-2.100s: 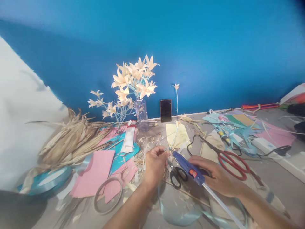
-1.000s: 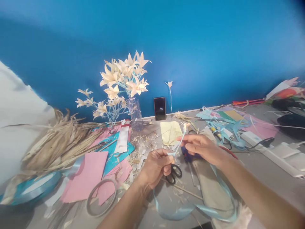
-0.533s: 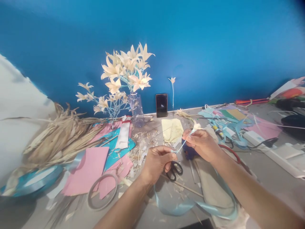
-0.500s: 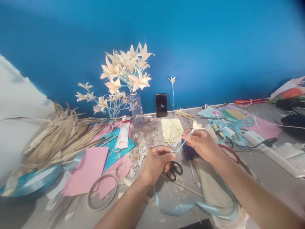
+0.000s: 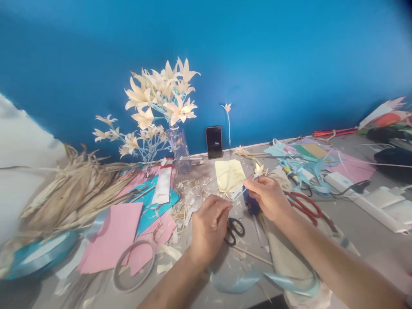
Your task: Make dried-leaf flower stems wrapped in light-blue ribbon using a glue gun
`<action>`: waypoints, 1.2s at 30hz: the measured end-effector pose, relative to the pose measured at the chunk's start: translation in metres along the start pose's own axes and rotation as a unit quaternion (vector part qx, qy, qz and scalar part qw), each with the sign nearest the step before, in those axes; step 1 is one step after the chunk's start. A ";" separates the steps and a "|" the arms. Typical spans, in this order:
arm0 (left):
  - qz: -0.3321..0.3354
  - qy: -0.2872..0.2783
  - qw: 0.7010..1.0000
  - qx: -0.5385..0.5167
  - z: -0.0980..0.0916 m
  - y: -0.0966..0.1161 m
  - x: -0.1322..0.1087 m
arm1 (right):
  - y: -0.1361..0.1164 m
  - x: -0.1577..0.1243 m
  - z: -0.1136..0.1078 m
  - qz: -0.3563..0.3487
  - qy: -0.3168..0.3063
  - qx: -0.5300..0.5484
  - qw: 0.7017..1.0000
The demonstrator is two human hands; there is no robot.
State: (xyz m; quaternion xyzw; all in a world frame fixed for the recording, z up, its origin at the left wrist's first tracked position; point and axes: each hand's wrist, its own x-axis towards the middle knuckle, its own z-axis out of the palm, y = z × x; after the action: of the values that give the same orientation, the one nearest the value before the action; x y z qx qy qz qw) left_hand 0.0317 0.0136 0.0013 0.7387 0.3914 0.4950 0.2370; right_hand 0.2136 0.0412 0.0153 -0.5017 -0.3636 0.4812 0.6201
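My left hand (image 5: pixel 209 225) is closed in a pinch on the lower end of a thin, light-blue wrapped flower stem (image 5: pixel 242 192). My right hand (image 5: pixel 268 195) pinches the same stem higher up, just under a small cream paper flower (image 5: pixel 258 169) at its tip. A light-blue ribbon (image 5: pixel 257 281) trails from the hands down over the table toward me. Behind my right hand lies the blue glue gun (image 5: pixel 249 206). Small black scissors (image 5: pixel 234 227) lie on the table between my two hands.
A bottle vase of cream paper flowers (image 5: pixel 161 98) stands at the blue wall, with a phone (image 5: pixel 214 142) beside it. Dried leaves (image 5: pixel 74 189), pink paper (image 5: pixel 112 236) and a tape ring (image 5: pixel 133 266) lie left. Red scissors (image 5: pixel 305 206), coloured paper and cables lie right.
My right hand has put down the glue gun and taken the stem near its flower. Both hands now hold the stem closer together, and the view has shifted slightly.
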 end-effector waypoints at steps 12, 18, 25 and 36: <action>-0.325 -0.027 0.922 -0.209 0.002 -0.003 0.009 | 0.001 -0.003 -0.007 0.049 -0.159 0.044 0.985; -0.370 -0.051 0.872 -0.316 0.005 -0.006 0.011 | 0.008 0.005 -0.017 -0.020 -0.107 -0.001 0.994; -0.187 0.008 0.972 -0.140 0.005 -0.001 0.004 | 0.010 0.006 -0.016 -0.039 -0.055 -0.024 0.997; 0.133 -0.032 0.968 0.210 -0.004 -0.007 -0.004 | 0.001 -0.002 -0.004 0.042 -0.017 0.028 0.999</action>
State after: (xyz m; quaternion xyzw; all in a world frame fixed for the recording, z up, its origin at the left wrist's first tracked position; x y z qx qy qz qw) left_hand 0.0249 0.0141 -0.0050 0.8328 0.3769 0.4050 0.0210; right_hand 0.2167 0.0377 0.0133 -0.4904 -0.3389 0.5255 0.6070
